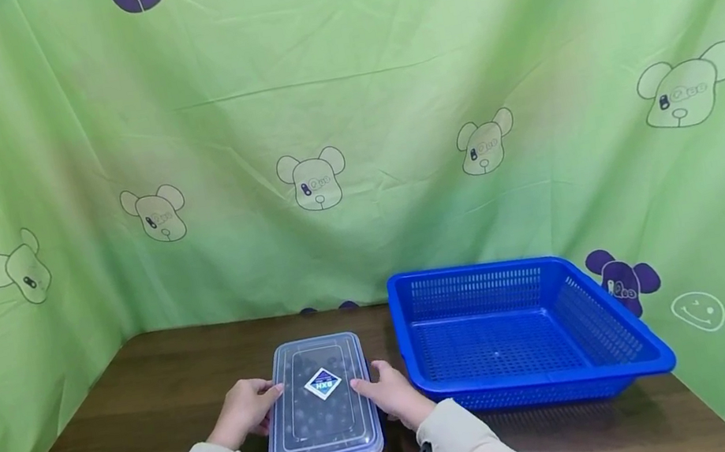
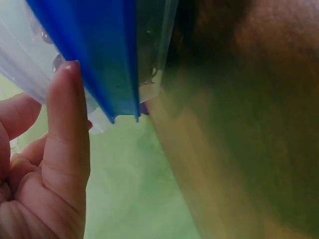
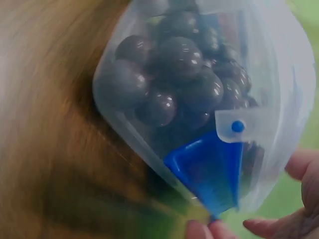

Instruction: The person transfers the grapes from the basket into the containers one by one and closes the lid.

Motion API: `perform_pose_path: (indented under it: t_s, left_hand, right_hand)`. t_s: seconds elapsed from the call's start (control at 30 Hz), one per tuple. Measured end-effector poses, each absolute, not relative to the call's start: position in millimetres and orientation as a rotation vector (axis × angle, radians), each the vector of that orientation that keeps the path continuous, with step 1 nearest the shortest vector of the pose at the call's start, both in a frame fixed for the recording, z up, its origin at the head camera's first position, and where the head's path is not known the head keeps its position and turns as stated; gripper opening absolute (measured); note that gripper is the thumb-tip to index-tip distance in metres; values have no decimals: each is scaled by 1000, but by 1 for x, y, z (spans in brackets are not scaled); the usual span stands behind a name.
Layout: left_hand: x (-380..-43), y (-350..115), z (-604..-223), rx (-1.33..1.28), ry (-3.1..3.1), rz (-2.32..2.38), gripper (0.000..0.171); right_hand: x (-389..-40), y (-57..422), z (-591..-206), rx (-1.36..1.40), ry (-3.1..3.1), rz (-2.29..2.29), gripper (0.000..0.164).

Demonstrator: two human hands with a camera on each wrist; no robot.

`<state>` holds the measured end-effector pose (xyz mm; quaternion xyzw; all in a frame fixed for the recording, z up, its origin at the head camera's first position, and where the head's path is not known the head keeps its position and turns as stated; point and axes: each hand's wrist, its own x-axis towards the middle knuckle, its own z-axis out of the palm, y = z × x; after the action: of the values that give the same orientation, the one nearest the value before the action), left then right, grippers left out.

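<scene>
A clear plastic food container with a translucent lid stands on the table, a diamond-shaped label on its top. Dark, glossy round pieces fill it; their exact kind is unclear. My left hand grips its left side, thumb at the lid's edge, fingers lower down. On the opposite side my right hand holds it likewise. A blue side clip runs beside the left hand's digits in the left wrist view. Another blue clip sticks out near the right fingertips in the right wrist view.
A blue perforated plastic basket stands to the right, close to my right hand. Brown wood-grain table lies under everything. Green printed cloth hangs behind and at both sides.
</scene>
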<state>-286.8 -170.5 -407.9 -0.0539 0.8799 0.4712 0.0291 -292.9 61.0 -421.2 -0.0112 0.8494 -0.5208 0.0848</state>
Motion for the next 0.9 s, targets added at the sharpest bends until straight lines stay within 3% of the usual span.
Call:
perform_pose_path:
  t_s: [0.23, 0.47, 0.9]
  left_hand:
    - [-287, -173, -413, -211, 2669, 1555, 39]
    - [-287, -180, -414, -216, 2629, 1595, 37]
    - [-286, -198, -414, -235, 2577, 1598, 33]
  right_hand:
    - [-290, 67, -428, 151, 2224, -1663, 90]
    - [-284, 63, -435, 169, 2068, -1752, 63]
    - [-283, 47, -436, 188, 2009, -1811, 52]
